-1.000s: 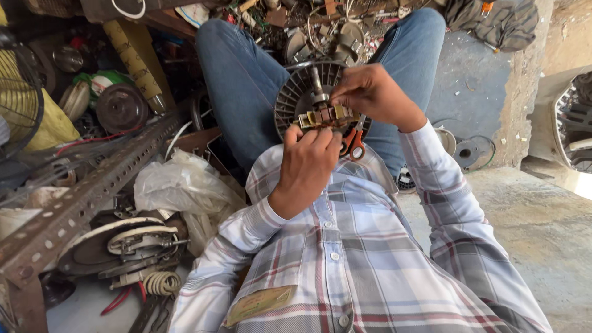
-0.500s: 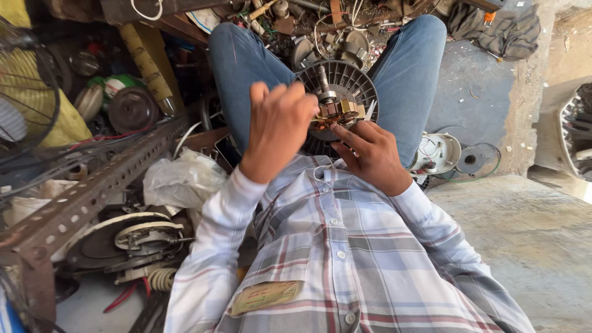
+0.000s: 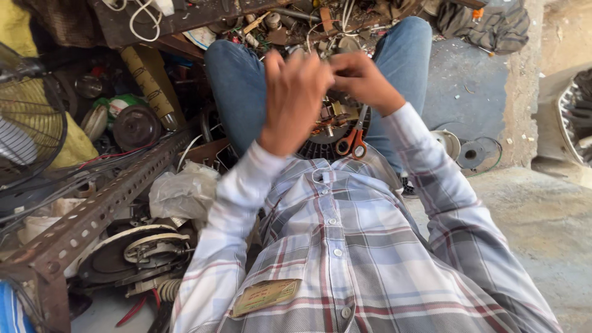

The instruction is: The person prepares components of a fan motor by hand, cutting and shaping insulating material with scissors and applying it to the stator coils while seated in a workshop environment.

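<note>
A round black fan motor [image 3: 322, 147] with copper windings [image 3: 328, 121] rests on my lap between my jeans-clad knees. Orange-handled scissors [image 3: 353, 142] lie on its right side. My left hand [image 3: 295, 102] is raised above the motor, back toward me and blurred by motion. My right hand [image 3: 365, 80] is just to its right, fingers pinched together against the left hand's fingertips. Whatever sits between the fingers is hidden.
A rusty perforated angle bar [image 3: 98, 209] runs along my left. A crumpled plastic bag [image 3: 184, 192], motor parts [image 3: 139, 250] and a fan guard [image 3: 28, 126] lie there too. Scrap and wires [image 3: 296, 24] crowd the space ahead. Bare concrete floor [image 3: 542, 222] is on the right.
Both hands have lifted off the motor and come together above it. The left hand swept right and is blurred. The scissors now show on the motor.
</note>
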